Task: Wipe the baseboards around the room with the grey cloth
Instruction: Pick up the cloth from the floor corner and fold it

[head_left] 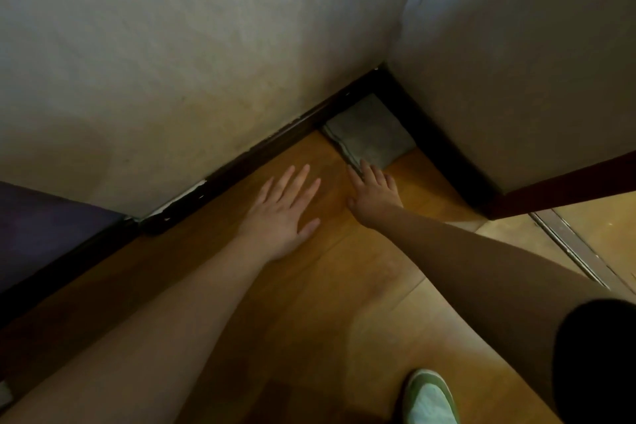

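Note:
The grey cloth (371,132) lies folded flat on the wooden floor, tucked into the corner where two dark baseboards meet. One baseboard (241,162) runs along the left wall, the other baseboard (433,144) along the right wall. My right hand (373,194) reaches toward the corner, its fingertips touching the cloth's near edge. My left hand (285,206) lies flat on the floor with fingers spread, left of the cloth and apart from it.
White walls (206,45) close in the corner. A dark purple object (38,220) stands at the left against the wall. A reddish-brown door edge (564,182) and a metal floor track (571,244) are at the right. My green-and-white shoe (432,398) is at the bottom.

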Action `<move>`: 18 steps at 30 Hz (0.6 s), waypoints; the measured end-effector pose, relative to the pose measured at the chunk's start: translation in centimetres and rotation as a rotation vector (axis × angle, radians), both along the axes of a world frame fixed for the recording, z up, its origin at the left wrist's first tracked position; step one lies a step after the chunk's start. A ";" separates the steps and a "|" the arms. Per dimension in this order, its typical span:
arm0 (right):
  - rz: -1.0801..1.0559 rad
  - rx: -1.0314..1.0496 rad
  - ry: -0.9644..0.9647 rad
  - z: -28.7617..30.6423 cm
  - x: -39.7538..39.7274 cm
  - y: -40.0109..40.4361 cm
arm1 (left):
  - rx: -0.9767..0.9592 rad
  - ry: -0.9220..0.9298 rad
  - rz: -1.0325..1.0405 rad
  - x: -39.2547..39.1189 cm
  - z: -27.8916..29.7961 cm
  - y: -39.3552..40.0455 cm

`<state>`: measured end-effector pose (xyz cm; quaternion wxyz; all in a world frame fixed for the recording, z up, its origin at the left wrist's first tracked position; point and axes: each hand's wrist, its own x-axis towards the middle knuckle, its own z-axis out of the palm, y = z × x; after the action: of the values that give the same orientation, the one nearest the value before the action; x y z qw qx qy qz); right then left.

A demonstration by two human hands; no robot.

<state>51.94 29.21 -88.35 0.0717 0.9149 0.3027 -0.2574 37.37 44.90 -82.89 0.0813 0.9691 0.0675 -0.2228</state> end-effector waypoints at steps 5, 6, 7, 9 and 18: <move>0.030 -0.046 0.054 -2.2 1.3 0.2 | 0.082 -0.006 -0.032 1.1 -1.7 1.4; 0.056 -0.053 0.063 -2.3 1.4 -0.1 | 0.093 -0.006 -0.043 1.4 -1.8 1.5; 0.080 -0.058 0.066 -2.4 1.5 -0.4 | 0.103 -0.002 -0.052 1.6 -2.0 1.6; 0.109 -0.069 0.069 -2.4 1.8 -1.0 | 0.119 0.012 -0.067 2.0 -2.1 1.7; 0.254 -0.091 0.134 -1.6 -0.4 -5.4 | 0.121 0.001 -0.152 1.6 -2.7 0.9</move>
<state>51.59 23.77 -89.98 0.1245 0.8458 0.4080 -0.3204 39.02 45.83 -85.62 0.0053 0.9745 0.0074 -0.2242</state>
